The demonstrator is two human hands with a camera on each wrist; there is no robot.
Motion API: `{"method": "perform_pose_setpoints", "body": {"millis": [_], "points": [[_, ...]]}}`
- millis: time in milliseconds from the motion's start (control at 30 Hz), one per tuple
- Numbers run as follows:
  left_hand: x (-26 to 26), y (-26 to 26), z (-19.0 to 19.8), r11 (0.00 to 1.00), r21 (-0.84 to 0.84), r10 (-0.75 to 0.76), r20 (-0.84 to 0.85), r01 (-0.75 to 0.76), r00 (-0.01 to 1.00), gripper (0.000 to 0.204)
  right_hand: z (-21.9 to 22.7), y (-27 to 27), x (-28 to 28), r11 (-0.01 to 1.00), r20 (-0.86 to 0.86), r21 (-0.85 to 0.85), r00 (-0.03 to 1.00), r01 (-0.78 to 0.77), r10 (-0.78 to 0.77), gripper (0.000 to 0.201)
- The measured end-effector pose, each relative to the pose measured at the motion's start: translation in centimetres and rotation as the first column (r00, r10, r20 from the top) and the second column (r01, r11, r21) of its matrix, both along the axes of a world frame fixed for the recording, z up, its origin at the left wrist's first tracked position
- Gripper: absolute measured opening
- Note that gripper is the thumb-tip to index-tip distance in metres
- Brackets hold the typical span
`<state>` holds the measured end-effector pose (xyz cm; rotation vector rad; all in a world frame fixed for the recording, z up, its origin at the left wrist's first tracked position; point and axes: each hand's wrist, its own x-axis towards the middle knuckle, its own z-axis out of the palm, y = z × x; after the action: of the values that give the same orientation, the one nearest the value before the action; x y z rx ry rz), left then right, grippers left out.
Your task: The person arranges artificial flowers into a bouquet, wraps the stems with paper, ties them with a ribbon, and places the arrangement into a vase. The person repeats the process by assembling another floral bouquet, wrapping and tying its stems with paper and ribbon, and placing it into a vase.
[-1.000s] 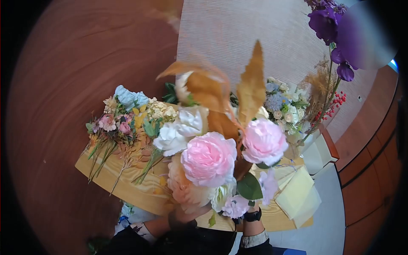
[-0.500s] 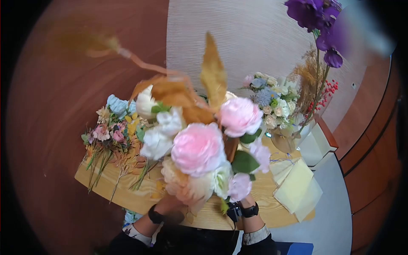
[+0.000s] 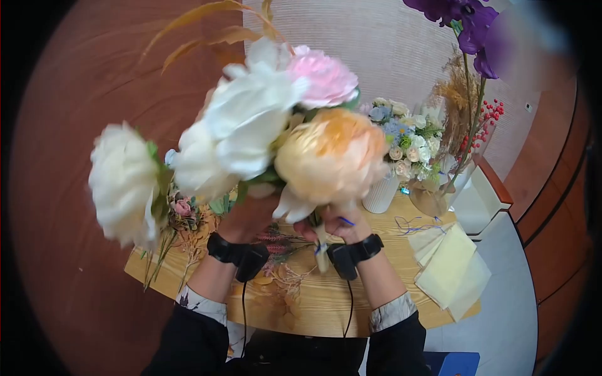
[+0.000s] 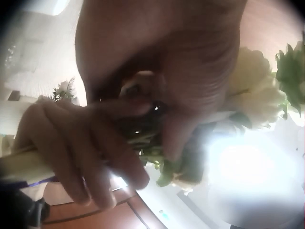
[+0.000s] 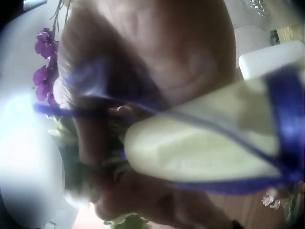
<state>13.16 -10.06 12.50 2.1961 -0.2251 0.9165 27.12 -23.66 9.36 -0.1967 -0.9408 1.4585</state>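
In the head view, the blurred bouquet (image 3: pixel 254 128) partly hid the left grip (image 3: pixel 252 214); the top edge cropped purple flowers (image 3: pixel 475 31).

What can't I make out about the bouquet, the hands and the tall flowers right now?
- Much of the left hand: head view, behind the blooms.
- Stem ends: all views, inside the pale wrapping.
- Blue ribbon near the right hand: right wrist view, blurred.
- Purple flowers' tops: head view, cut by the top edge.
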Motion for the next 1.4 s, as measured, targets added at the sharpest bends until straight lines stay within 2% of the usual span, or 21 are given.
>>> {"method": "perform_pose_setpoints", "body": {"millis": [33, 67, 100, 133, 167, 233, 267, 367, 500, 600, 667, 767, 867, 933, 1067, 1133, 1200, 1267, 1333, 1367, 1400], "points": [[0.3, 0.1, 1.2, 0.848, -0.446, -0.323, -0.004, 0.287, 0.947, 0.022, -1.2, 1.2, 0.8, 0.961, 0.081, -0.028, 0.959, 0.276, -0.273, 0.048], [0.5, 0.2, 2.5, 0.44, -0.775, -0.58, 0.14, 0.453, 0.802, 0.021, 0.1, 1.7, 0.8, 0.978, 0.15, 0.082, 0.968, 0.19, -0.201, 0.045], [1.7, -0.3, 2.4, 0.653, -0.68, -0.255, 0.216, 0.332, 0.943, 0.026, 0.6, 1.7, 0.3, 0.931, 0.287, 0.011, 0.891, 0.364, -0.352, 0.045], [2.2, 0.1, 3.2, 0.66, -0.659, -0.25, 0.26, 0.361, 0.933, 0.033, 0.9, 1.8, 0.1, 0.846, 0.427, -0.032, 0.773, 0.532, -0.47, 0.047], [2.9, 0.6, 3.7, 0.703, -0.628, -0.166, 0.309, 0.332, 0.936, 0.037, 0.7, 1.8, -0.1, 0.849, 0.43, -0.03, 0.773, 0.528, -0.466, 0.047], [4.1, 1.4, 5.1, 0.768, -0.577, -0.054, 0.372, 0.277, 0.927, 0.043, -0.5, 1.5, -0.5, 0.584, 0.547, 0.096, 0.447, 0.806, -0.708, 0.044], [4.6, 1.8, 6.2, 0.792, -0.555, -0.025, 0.388, 0.255, 0.921, 0.045, -1.3, 1.2, -0.5, 0.581, 0.545, 0.092, 0.447, 0.809, -0.709, 0.044], [6.6, 3.6, 8.8, 0.881, -0.409, -0.027, 0.46, 0.239, 0.887, 0.044, -4.3, 0.5, 0.5, 0.415, 0.567, 0.073, 0.304, 0.907, -0.765, 0.038], [10.8, 5.0, 11.7, 0.895, -0.398, 0.043, 0.528, 0.203, 0.848, 0.05, -6.9, -0.7, 1.2, 0.342, 0.588, -0.02, 0.288, 0.939, -0.756, 0.032], [15.6, 7.5, 12.2, 0.857, -0.452, 0.015, 0.503, 0.249, 0.864, 0.052, -8.9, -1.7, 1.9, 0.372, 0.563, -0.095, 0.358, 0.923, -0.745, 0.029], [16.2, 6.4, 12.4, 0.9, -0.377, 0.021, 0.538, 0.218, 0.843, 0.05, -10.4, -2.2, 2.5, 0.388, 0.571, -0.13, 0.389, 0.912, -0.723, 0.028], [17.6, 4.9, 11.6, 0.965, -0.262, 0.152, 0.534, -0.008, 0.832, 0.044, -11.5, -2.6, 2.9, 0.374, 0.555, -0.226, 0.434, 0.899, -0.709, 0.027], [19.7, 5.0, 9.4, 0.956, -0.286, 0.203, 0.486, -0.065, 0.85, 0.046, -12.1, -3.0, 3.5, 0.402, 0.561, -0.264, 0.479, 0.877, -0.675, 0.026], [20.3, 4.8, 8.1, 0.963, -0.271, 0.156, 0.521, -0.011, 0.84, 0.048, -12.7, -3.4, 3.9, 0.392, 0.573, -0.277, 0.479, 0.877, -0.665, 0.025], [20.1, 7.5, 8.2, 0.952, -0.2, 0.299, 0.465, -0.231, 0.833, 0.049, -14.2, -3.7, 4.2, 0.423, 0.551, -0.323, 0.532, 0.846, -0.643, 0.023], [21.8, 11.8, 9.5, 0.934, -0.353, 0.131, 0.47, 0.05, 0.873, 0.047, -14.1, -3.8, 4.2, 0.437, 0.558, -0.327, 0.544, 0.838, -0.626, 0.023], [16.9, 8.2, 13.1, 0.9, -0.415, 0.087, 0.473, 0.134, 0.877, 0.042, -14.5, -3.8, 4.5, 0.448, 0.568, -0.327, 0.552, 0.832, -0.61, 0.024], [15.8, 12.0, 15.5, 0.856, -0.458, -0.112, 0.293, 0.242, 0.95, 0.028, -15.1, -3.6, 4.8, 0.455, 0.535, -0.344, 0.569, 0.822, -0.624, 0.025], [14.7, 15.1, 16.5, 0.933, -0.339, 0.014, 0.376, 0.123, 0.926, 0.026, -15.1, -3.6, 4.9, 0.456, 0.532, -0.348, 0.573, 0.819, -0.623, 0.024], [13.5, 13.2, 16.5, 0.96, -0.28, 0.154, 0.512, -0.006, 0.845, 0.029, -15.0, -3.6, 4.8, 0.452, 0.529, -0.353, 0.574, 0.819, -0.625, 0.024], [13.0, 13.4, 15.9, 0.961, -0.276, 0.158, 0.517, -0.011, 0.841, 0.029, -15.1, -3.6, 4.8, 0.459, 0.53, -0.348, 0.576, 0.817, -0.623, 0.024]]}}
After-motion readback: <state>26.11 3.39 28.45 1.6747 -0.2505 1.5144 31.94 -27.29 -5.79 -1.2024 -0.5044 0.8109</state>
